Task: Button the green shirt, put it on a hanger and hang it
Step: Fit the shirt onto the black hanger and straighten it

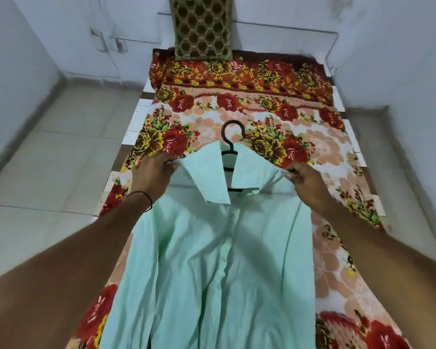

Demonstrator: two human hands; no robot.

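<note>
The pale green shirt [212, 260] lies front up on the bed, its placket closed down the middle and its collar spread open. A dark hanger [230, 141] sits inside the neck, with the hook sticking out beyond the collar and the bar mostly hidden under the cloth. My left hand [154, 175] pinches the shirt at its left shoulder beside the collar. At the right shoulder, my right hand [305, 183] pinches a fold of the fabric.
The bed carries a red and orange floral blanket [300, 147]. A brown patterned cushion [202, 27] leans on the wall at the far end. Tiled floor [56, 159] runs along the left, and pale walls close in on both sides.
</note>
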